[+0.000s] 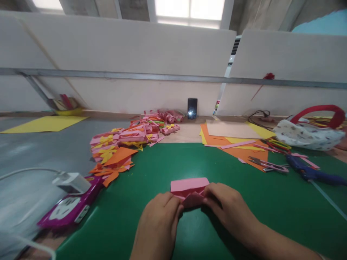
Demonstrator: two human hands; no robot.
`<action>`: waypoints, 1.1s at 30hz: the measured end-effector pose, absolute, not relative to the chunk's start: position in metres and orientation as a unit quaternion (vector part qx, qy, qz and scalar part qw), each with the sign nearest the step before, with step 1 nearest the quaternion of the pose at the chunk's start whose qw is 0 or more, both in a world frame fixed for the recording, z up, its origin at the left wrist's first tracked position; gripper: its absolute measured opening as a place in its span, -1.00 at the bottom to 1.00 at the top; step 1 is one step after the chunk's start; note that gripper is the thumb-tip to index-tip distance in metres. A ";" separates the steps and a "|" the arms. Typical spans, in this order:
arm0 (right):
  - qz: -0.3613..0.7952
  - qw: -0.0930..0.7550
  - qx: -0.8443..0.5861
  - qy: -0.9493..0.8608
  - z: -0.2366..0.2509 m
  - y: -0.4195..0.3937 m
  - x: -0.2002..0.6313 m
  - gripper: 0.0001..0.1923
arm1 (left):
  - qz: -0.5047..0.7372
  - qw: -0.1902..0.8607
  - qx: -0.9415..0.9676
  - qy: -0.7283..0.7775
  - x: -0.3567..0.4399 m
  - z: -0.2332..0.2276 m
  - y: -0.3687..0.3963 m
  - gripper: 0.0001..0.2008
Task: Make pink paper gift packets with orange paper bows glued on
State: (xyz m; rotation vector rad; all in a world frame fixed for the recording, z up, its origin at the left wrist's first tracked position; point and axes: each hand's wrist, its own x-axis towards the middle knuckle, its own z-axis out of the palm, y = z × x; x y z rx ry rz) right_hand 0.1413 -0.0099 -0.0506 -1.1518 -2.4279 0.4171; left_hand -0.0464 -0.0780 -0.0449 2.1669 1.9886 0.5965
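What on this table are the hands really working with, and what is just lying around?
In use: pink paper piece, pinched by left hand and right hand, on the green mat.

Lying about: paper scrap pile, orange and yellow sheets, scissors, glue gun, phone, purple power strip, fabric bag.

Two bare hands meet low in the middle. The left hand point(159, 213) comes in from 6 o'clock, the right hand point(226, 207) from 4 o'clock, fingers curled inward, pinching together.
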 end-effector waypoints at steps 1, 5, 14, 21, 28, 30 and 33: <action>0.153 0.205 -0.421 -0.870 -0.052 -0.009 0.141 -0.90 | 0.193 0.076 0.706 0.678 -0.044 -0.044 -0.078 -0.76; 0.157 0.210 -0.426 -0.866 -0.055 -0.009 0.141 -0.84 | 0.170 0.104 0.665 0.720 -0.040 -0.042 -0.080 -0.72; 0.114 0.226 -0.413 -0.875 -0.062 -0.012 0.140 -0.79 | 0.109 0.115 0.631 0.759 -0.038 -0.032 -0.076 -0.77; 0.029 0.212 -0.408 -0.887 -0.061 -0.013 0.137 -0.80 | 0.096 0.067 0.638 0.761 -0.035 -0.035 -0.075 -0.79; -0.163 0.279 -0.266 -0.908 -0.055 -0.031 0.141 -0.74 | 0.192 -0.022 0.679 0.709 -0.034 -0.054 -0.084 -0.85; -0.177 0.268 -0.250 -0.913 -0.053 -0.034 0.140 -0.71 | 0.192 -0.040 0.723 0.663 -0.033 -0.057 -0.084 -0.87; -0.128 0.225 -0.284 -0.923 -0.055 -0.032 0.138 -0.69 | 0.163 -0.047 0.774 0.610 -0.033 -0.059 -0.084 -0.85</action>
